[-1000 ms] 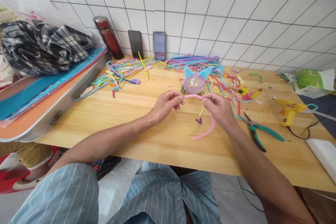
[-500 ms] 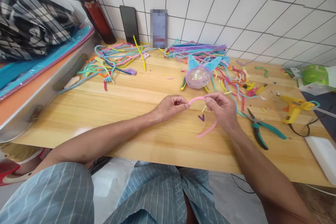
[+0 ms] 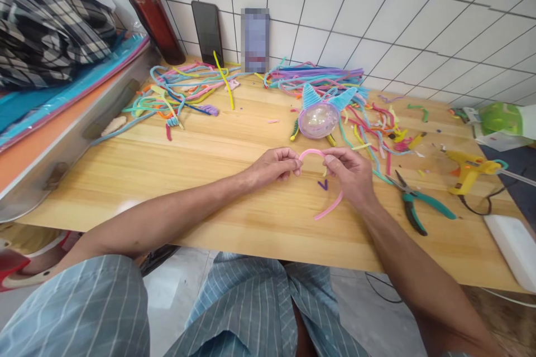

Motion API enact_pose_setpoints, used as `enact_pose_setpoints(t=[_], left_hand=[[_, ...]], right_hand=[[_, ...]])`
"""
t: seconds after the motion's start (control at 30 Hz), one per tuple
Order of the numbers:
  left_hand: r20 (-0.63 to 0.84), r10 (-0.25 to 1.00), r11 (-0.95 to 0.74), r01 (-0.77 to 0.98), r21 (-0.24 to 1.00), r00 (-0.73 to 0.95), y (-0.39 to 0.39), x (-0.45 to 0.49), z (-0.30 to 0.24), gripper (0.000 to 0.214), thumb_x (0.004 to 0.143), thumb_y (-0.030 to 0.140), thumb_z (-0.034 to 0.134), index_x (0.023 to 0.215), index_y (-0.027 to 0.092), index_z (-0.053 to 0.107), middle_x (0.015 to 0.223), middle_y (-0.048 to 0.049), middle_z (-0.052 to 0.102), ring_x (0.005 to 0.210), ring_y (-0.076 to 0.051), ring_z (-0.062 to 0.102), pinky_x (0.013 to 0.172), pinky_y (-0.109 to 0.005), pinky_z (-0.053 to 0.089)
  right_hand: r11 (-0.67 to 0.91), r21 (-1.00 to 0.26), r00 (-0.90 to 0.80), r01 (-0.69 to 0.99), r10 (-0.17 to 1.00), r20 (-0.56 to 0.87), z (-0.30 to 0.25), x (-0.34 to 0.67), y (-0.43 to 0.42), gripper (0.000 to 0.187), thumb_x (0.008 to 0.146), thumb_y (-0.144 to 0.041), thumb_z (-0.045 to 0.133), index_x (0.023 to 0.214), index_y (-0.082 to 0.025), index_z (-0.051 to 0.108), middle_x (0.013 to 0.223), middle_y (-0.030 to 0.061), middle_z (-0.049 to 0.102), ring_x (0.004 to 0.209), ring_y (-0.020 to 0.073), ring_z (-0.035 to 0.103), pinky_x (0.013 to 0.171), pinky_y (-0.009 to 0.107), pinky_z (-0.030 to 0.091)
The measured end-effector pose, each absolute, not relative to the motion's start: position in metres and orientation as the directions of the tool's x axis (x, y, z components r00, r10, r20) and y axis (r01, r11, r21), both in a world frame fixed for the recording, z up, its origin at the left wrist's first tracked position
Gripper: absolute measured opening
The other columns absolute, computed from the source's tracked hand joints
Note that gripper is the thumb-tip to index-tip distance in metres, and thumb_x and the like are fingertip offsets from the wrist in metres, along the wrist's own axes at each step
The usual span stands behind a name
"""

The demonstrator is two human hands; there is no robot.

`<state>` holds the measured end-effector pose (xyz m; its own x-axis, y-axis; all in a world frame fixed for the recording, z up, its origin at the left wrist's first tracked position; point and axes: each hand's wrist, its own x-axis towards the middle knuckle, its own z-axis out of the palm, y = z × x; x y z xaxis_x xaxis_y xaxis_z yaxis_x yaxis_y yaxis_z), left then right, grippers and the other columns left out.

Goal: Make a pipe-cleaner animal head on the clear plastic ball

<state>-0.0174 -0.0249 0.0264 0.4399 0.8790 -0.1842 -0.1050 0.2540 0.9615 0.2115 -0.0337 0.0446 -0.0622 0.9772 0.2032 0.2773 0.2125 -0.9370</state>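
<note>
Between my two hands a pink pipe cleaner (image 3: 312, 152) curves up in an arch. My left hand (image 3: 281, 164) pinches one end of it. My right hand (image 3: 349, 174) grips it farther along, and its loose tail hangs out below that hand over the table. A small bent purple piece (image 3: 322, 184) lies on the wood between the hands. Just beyond them sits a clear, round, dome-like piece (image 3: 319, 119) with a purple rim and two light-blue pointed ears (image 3: 344, 99) of wound pipe cleaner.
Teal-handled pliers (image 3: 419, 203), a yellow glue gun (image 3: 469, 170) and a white box (image 3: 511, 251) lie to the right. Pipe cleaners (image 3: 314, 75) are heaped at the back. A red thermos (image 3: 148, 14) and a dark phone (image 3: 207, 33) stand by the wall. A plastic bin (image 3: 75, 145) borders the left.
The pink pipe cleaner between my hands is bent into a rounder, taller arch. Both hands keep their hold, and the view has shifted slightly.
</note>
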Motion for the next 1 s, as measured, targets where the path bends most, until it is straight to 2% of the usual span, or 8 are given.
enact_pose_setpoints(t=[0.37, 0.67, 0.9, 1.0], left_hand=[[-0.128, 0.864, 0.211, -0.118, 0.97, 0.487, -0.0271, -0.0186, 0.0251, 0.037, 0.081, 0.05, 0.083, 0.083, 0.019, 0.063, 0.073, 0.0011, 0.071, 0.051, -0.006, 0.046, 0.052, -0.025, 0.033], [-0.11, 0.906, 0.221, -0.236, 0.946, 0.408, -0.0269, -0.0181, 0.0218, 0.045, 0.082, 0.056, 0.086, 0.088, 0.018, 0.063, 0.08, -0.0017, 0.077, 0.055, -0.007, 0.053, 0.054, -0.024, 0.04], [-0.104, 0.928, 0.221, -0.306, 0.926, 0.357, -0.0272, -0.0178, 0.0227, 0.04, 0.085, 0.05, 0.084, 0.087, 0.018, 0.061, 0.088, -0.0026, 0.081, 0.051, -0.005, 0.054, 0.052, -0.022, 0.038], [-0.119, 0.928, 0.236, -0.311, 0.921, 0.354, -0.0277, -0.0175, 0.0239, 0.035, 0.084, 0.044, 0.083, 0.088, 0.018, 0.06, 0.087, -0.0023, 0.082, 0.05, -0.005, 0.055, 0.052, -0.022, 0.039]], right_hand=[[0.19, -0.941, -0.07, 0.279, 0.982, 0.177, 0.0413, 0.21, -0.0353, 0.018, 0.086, -0.038, 0.079, 0.097, -0.024, 0.081, 0.076, -0.0009, 0.075, 0.058, 0.0123, 0.061, 0.058, 0.027, 0.056], [0.195, -0.947, -0.041, 0.257, 0.981, 0.191, 0.0426, 0.2094, -0.0358, 0.023, 0.085, -0.038, 0.08, 0.103, -0.024, 0.08, 0.078, -0.0004, 0.078, 0.057, 0.0121, 0.063, 0.058, 0.028, 0.058], [0.185, -0.952, -0.019, 0.242, 0.982, 0.186, 0.0405, 0.2107, -0.0357, 0.026, 0.091, -0.044, 0.077, 0.107, -0.025, 0.082, 0.077, -0.001, 0.076, 0.057, 0.0118, 0.062, 0.055, 0.027, 0.054], [0.189, -0.946, -0.031, 0.264, 0.982, 0.187, 0.0407, 0.2118, -0.037, 0.03, 0.095, -0.05, 0.073, 0.111, -0.025, 0.082, 0.072, -0.0021, 0.07, 0.055, 0.0121, 0.058, 0.053, 0.027, 0.051]])
